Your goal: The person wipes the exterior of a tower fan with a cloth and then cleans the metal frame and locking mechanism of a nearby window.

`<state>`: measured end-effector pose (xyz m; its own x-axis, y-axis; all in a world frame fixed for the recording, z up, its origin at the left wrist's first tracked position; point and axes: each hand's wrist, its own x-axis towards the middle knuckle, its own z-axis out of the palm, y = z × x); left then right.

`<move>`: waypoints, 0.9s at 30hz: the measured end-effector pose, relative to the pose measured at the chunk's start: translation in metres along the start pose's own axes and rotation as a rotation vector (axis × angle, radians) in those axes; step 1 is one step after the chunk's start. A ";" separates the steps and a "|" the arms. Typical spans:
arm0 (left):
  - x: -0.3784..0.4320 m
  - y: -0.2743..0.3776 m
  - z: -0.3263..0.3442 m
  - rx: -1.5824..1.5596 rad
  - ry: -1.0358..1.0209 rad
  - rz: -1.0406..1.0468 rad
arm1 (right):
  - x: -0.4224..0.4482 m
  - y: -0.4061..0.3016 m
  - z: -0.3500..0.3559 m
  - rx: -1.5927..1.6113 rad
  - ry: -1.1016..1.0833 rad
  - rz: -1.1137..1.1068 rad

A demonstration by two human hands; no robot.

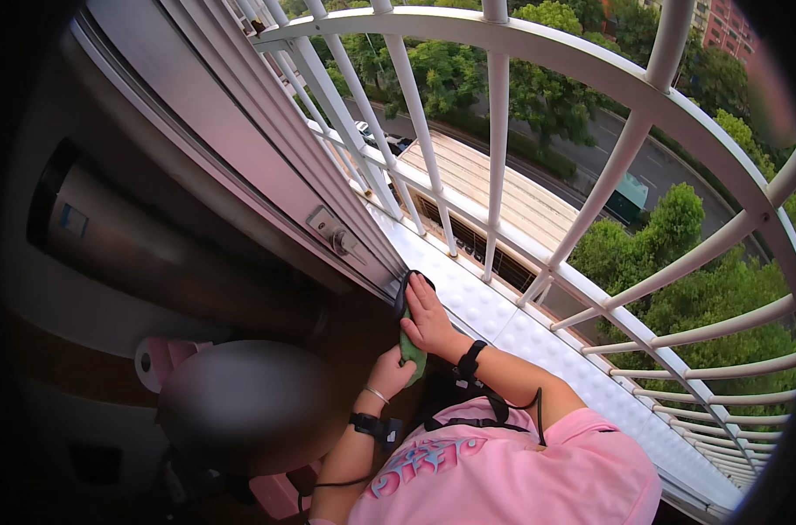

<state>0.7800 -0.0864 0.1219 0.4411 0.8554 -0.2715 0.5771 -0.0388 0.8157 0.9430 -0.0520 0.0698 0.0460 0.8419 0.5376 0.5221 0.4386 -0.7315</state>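
Observation:
A green cloth (411,357) with a black edge lies bunched against the lower end of a metal sliding-door frame (388,272). My right hand (427,315) lies on its upper part, fingers stretched out close together, pressing the cloth by the frame corner. Lower down, my left hand (391,375) grips the cloth's lower end, with the thumb on top. Above and left of the hands, the frame carries a lock with a metal key or lever (339,241).
White railing bars (496,151) curve along the right, above a road and trees. A raised-dot white ledge (496,308) runs under them. At left are a large metal cylinder (174,243), a blurred round surface (253,407) and a paper roll (149,363).

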 end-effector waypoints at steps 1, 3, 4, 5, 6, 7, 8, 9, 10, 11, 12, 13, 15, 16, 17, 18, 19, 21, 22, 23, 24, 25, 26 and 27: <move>0.000 0.004 -0.001 -0.048 0.010 -0.001 | 0.008 -0.004 -0.002 0.059 0.061 0.043; 0.010 0.016 -0.008 0.037 0.096 0.027 | 0.025 -0.005 -0.006 0.163 0.049 0.054; 0.015 0.019 -0.010 0.032 0.188 0.103 | 0.031 -0.010 -0.007 0.175 0.068 0.045; 0.018 0.020 -0.012 0.029 0.281 0.179 | 0.034 -0.017 -0.008 0.186 0.087 0.036; 0.018 0.022 -0.020 0.083 0.297 0.188 | 0.035 -0.024 -0.012 0.197 0.111 0.052; 0.020 0.027 -0.025 0.132 0.312 0.204 | 0.035 -0.024 -0.012 0.249 0.136 0.068; 0.022 0.038 -0.027 0.067 0.351 0.255 | 0.036 -0.023 -0.012 0.300 0.163 0.084; 0.023 0.039 -0.028 0.034 0.399 0.322 | 0.035 -0.024 -0.012 0.357 0.187 0.099; 0.022 0.042 -0.026 -0.043 0.396 0.300 | 0.034 -0.024 -0.014 0.379 0.202 0.140; 0.021 0.044 -0.024 -0.121 0.393 0.277 | 0.033 -0.024 -0.016 0.401 0.217 0.182; 0.020 0.042 -0.025 -0.095 0.356 0.248 | 0.034 -0.025 -0.017 0.427 0.235 0.219; 0.017 0.039 -0.025 -0.069 0.318 0.219 | 0.032 -0.024 -0.019 0.358 0.226 0.195; 0.016 0.044 -0.027 0.006 0.269 0.224 | 0.025 -0.019 -0.026 0.216 0.210 0.145; 0.017 0.057 -0.027 0.057 0.255 0.257 | 0.023 -0.019 -0.027 0.099 0.267 0.150; 0.019 0.064 -0.027 0.108 0.241 0.291 | 0.023 -0.017 -0.027 0.124 0.216 0.189; 0.021 0.063 -0.027 0.118 0.215 0.302 | 0.022 -0.016 -0.027 0.153 0.164 0.229; 0.023 0.064 -0.028 0.142 0.212 0.315 | 0.021 -0.013 -0.025 0.182 0.112 0.268; 0.026 0.065 -0.030 0.191 0.206 0.339 | 0.026 -0.006 -0.019 0.102 0.113 0.151; 0.026 0.067 -0.031 0.199 0.220 0.347 | 0.030 -0.009 -0.023 0.066 0.100 0.141; 0.025 0.069 -0.034 0.207 0.233 0.355 | 0.034 -0.012 -0.027 0.030 0.086 0.131; 0.025 0.072 -0.036 0.215 0.250 0.366 | 0.039 -0.011 -0.033 0.030 0.116 0.184; 0.024 0.073 -0.039 0.229 0.271 0.377 | 0.044 -0.009 -0.039 0.030 0.145 0.236; 0.023 0.074 -0.043 0.244 0.293 0.388 | 0.048 -0.007 -0.043 0.030 0.173 0.289; 0.023 0.075 -0.047 0.256 0.312 0.406 | 0.052 -0.002 -0.044 0.131 0.189 0.391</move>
<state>0.8011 -0.0451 0.2011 0.4609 0.8564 0.2328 0.5693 -0.4866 0.6627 0.9815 -0.0228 0.1175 0.3790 0.8855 0.2687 0.3228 0.1456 -0.9352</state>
